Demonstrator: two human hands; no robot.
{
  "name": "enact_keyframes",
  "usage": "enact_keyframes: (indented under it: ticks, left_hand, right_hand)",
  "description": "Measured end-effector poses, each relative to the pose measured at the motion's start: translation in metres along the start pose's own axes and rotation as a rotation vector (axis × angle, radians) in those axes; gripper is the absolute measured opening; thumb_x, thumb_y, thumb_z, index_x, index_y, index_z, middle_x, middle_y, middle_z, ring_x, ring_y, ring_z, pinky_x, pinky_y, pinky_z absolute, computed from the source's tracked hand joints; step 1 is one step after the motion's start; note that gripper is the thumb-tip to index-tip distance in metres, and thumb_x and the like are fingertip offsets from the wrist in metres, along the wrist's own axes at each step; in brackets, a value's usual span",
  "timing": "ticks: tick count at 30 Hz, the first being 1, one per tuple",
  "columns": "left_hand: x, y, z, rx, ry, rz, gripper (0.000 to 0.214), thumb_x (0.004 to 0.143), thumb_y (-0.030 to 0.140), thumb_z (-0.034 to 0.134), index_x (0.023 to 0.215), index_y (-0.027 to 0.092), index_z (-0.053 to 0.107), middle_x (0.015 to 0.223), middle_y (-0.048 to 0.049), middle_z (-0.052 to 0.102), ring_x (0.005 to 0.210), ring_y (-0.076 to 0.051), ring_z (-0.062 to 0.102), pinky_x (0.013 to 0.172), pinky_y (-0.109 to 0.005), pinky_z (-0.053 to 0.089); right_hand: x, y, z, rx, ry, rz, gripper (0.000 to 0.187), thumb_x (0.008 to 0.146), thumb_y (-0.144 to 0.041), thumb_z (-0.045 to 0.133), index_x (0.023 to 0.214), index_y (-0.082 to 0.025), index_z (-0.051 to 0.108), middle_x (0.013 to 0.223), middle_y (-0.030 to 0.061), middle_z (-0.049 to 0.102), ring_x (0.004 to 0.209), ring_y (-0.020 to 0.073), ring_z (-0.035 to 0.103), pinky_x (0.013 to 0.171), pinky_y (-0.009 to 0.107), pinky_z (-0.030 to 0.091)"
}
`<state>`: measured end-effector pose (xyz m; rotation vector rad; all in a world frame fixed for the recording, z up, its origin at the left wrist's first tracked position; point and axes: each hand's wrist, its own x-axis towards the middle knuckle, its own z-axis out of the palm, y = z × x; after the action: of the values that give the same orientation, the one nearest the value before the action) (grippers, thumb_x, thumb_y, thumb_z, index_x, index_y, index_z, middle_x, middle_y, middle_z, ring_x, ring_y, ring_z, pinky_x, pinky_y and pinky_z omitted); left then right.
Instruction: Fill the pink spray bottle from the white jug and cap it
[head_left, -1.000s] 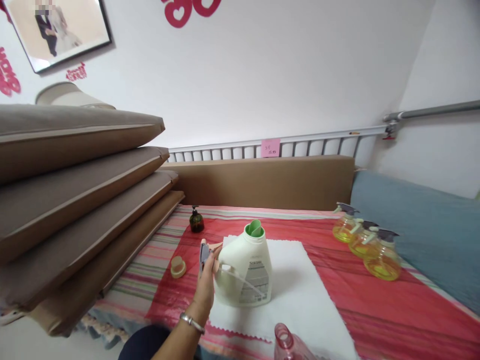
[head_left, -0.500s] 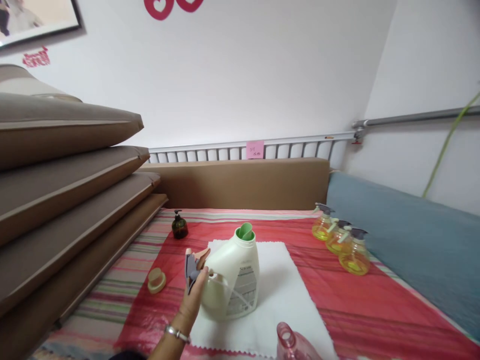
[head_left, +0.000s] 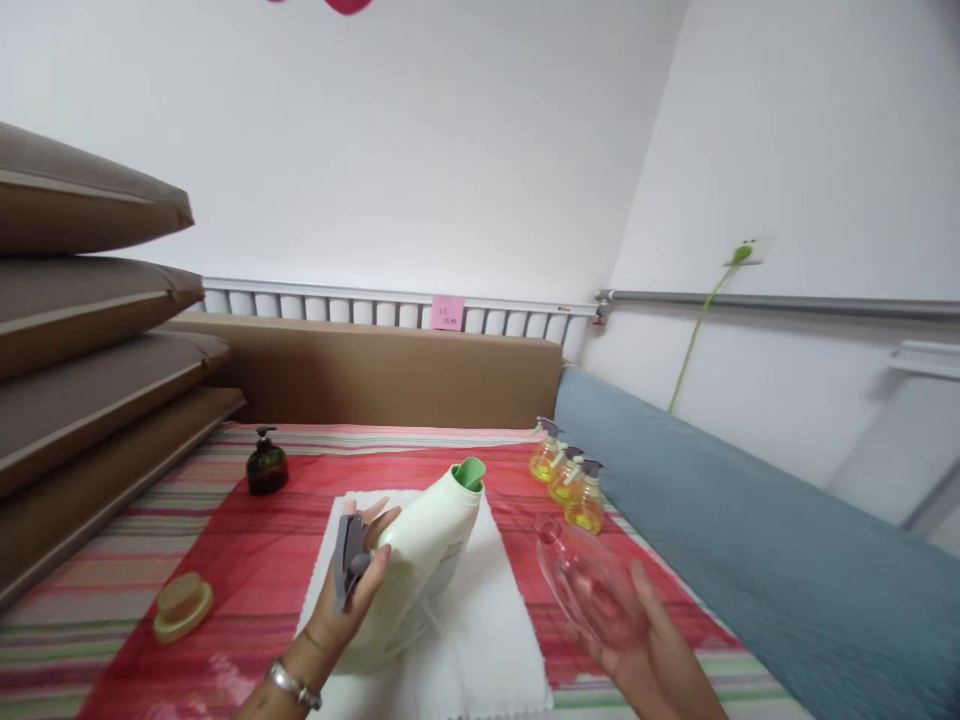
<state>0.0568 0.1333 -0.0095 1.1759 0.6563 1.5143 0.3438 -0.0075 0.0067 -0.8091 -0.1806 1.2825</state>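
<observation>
Two hands share the work: our left hand [head_left: 352, 590] has its fingers curled round the handle of the white jug [head_left: 416, 560], a grey sprayer head [head_left: 346, 557] pinched alongside, tipping it over the white towel [head_left: 495, 640], while our right hand [head_left: 645, 650] cradles the empty clear pink bottle [head_left: 581, 580] in loosely closed fingers, its mouth turned toward the green spout [head_left: 470, 472]. We judge we are lining up a pour, which calls for bringing mouth under spout before tipping further. Three spray bottles [head_left: 566, 480] nearby hold yellow liquid; the dark pump bottle [head_left: 266, 468] stands apart.
</observation>
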Motion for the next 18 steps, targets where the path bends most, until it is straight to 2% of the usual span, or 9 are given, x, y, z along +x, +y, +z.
enact_keyframes:
  ticks: [6,9,12,18]
  left_hand:
    - [0.008,-0.005,0.013,0.045,-0.138,0.036,0.050,0.063,0.021,0.076,0.110,0.026,0.059,0.115,-0.0105,0.066,0.109,-0.030,0.059,0.106,-0.043,0.030]
    - [0.006,-0.009,0.014,0.046,-0.193,0.031,0.048,0.064,0.020,0.075,0.109,0.027,0.060,0.119,-0.0122,0.064,0.110,-0.030,0.059,0.107,-0.046,0.027]
    - [0.005,-0.014,0.013,0.052,-0.222,0.035,0.046,0.066,0.021,0.074,0.109,0.026,0.060,0.121,-0.0142,0.063,0.113,-0.031,0.057,0.108,-0.046,0.027]
    - [0.010,-0.028,0.006,0.234,-0.357,0.123,0.053,0.075,0.031,0.067,0.124,0.025,0.048,0.123,-0.0125,0.062,0.119,-0.027,0.053,0.105,-0.042,0.035]
  right_hand:
    - [0.020,-0.032,0.023,-0.204,-0.081,-0.166,0.046,0.082,-0.040,0.062,0.122,-0.020,0.055,0.108,0.0103,0.070,0.089,0.0239,0.066,0.062,0.034,0.055]
    - [0.032,-0.046,0.027,-0.326,-0.078,-0.250,0.047,0.081,-0.038,0.064,0.122,-0.017,0.054,0.101,0.0101,0.072,0.081,0.0216,0.067,0.061,0.032,0.054]
    - [0.041,-0.060,0.029,-0.377,-0.057,-0.289,0.041,0.079,-0.035,0.066,0.116,-0.018,0.057,0.088,0.0068,0.073,0.071,0.0195,0.067,0.058,0.031,0.054]
    - [0.054,-0.074,0.031,-0.485,-0.037,-0.324,0.031,0.073,-0.043,0.069,0.098,-0.025,0.062,0.083,0.0003,0.073,0.068,0.0208,0.065,0.051,0.031,0.054]
